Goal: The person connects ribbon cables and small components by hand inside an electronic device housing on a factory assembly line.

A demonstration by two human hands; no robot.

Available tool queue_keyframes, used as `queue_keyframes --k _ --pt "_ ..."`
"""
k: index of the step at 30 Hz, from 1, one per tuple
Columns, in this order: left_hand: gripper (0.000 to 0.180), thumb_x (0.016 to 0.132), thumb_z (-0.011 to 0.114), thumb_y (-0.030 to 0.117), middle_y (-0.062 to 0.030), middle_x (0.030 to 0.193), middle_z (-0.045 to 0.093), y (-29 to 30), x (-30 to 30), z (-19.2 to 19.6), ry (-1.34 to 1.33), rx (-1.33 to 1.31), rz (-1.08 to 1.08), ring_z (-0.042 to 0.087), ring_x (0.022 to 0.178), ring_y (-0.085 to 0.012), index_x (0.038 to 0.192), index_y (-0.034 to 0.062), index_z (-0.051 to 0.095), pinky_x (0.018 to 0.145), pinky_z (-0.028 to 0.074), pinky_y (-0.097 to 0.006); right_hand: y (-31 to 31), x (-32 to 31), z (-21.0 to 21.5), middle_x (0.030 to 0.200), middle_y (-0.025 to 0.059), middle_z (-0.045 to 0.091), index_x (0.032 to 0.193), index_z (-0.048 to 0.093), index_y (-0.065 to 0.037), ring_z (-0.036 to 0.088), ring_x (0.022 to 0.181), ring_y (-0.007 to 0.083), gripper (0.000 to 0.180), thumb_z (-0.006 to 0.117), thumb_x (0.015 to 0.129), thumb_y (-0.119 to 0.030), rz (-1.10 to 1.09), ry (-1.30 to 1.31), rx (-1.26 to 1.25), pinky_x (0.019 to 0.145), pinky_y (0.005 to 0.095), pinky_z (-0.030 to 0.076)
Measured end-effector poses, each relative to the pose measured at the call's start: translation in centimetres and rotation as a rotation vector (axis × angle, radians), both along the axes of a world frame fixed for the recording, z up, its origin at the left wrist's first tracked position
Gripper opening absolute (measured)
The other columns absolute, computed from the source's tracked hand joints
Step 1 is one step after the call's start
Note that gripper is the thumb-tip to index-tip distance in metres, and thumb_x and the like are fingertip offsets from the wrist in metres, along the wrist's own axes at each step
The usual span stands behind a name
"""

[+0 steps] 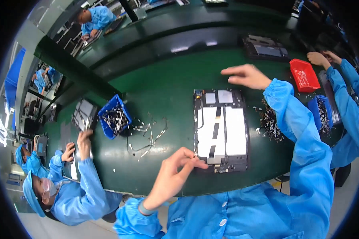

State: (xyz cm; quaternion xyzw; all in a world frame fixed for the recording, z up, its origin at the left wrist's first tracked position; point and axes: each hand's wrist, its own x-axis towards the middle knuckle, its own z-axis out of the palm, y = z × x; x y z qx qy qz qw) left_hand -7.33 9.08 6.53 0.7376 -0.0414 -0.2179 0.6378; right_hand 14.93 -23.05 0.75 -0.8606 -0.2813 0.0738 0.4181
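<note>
An opened tablet (221, 129) lies back-up on the green table (163, 87), showing white battery cells and a dark frame. My left hand (175, 171) hovers at its near left corner, thumb and fingertips pinched together on something too small to make out. My right hand (247, 75) is raised above the tablet's far right corner, fingers extended and apart, holding nothing. A scatter of thin metal strips and small parts (147, 137) lies left of the tablet.
A blue bin (115, 116) of small parts stands left of the strips, a dark pile of parts (271, 123) right of the tablet. A red tray (304, 75) and another blue bin (322, 111) sit by a co-worker's arms at right. Another co-worker (68, 187) works at left.
</note>
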Motion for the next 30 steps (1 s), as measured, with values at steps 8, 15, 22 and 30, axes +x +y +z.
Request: queue_keyframes --k 8,15,22,30 --pt "0.013 0.098 0.045 0.002 -0.0129 0.095 0.074 -3.4 -3.2 -4.0 -0.102 0.072 0.061 0.069 0.098 -0.0203 0.106 -0.0042 0.054 0.091 0.048 -0.029 7.7 -18.8 3.5 0.102 0.0116 0.060 0.116 0.068 -0.008 0.065 0.084 0.0258 0.043 0.064 0.075 0.007 0.032 -0.206 -0.194 0.072 0.0335 0.056" --pt "0.011 0.091 0.056 0.003 -0.0059 0.082 0.072 -4.4 -3.6 -4.7 -0.277 0.089 0.026 0.068 0.072 -0.0278 0.102 0.0047 0.055 0.109 0.029 -0.051 9.0 -19.9 1.1 0.101 0.0107 0.064 0.102 0.073 -0.001 0.067 0.085 0.0229 0.028 0.071 0.074 0.002 -0.019 -0.065 0.119 0.075 0.0311 0.059" --pt "0.017 0.090 0.061 0.008 -0.0048 0.086 0.072 -4.0 -3.3 -4.8 -0.219 0.041 -0.024 0.070 0.079 -0.0256 0.105 0.0027 0.057 0.109 0.029 -0.055 9.8 -19.2 0.7 0.100 0.0122 0.063 0.094 0.072 0.001 0.068 0.085 0.0213 0.022 0.077 0.074 0.008 -0.054 0.132 0.221 0.073 0.0276 0.060" --pt "0.021 0.082 0.069 0.010 -0.0060 0.095 0.072 -2.5 -2.5 -3.9 -0.336 0.102 -0.104 0.066 0.104 -0.0238 0.102 0.0043 0.068 0.113 0.024 -0.056 11.2 -15.3 2.7 0.089 0.0094 0.064 0.097 0.072 0.005 0.064 0.063 0.0107 0.012 0.068 0.086 0.003 -0.300 0.694 0.310 0.059 0.0227 0.054"
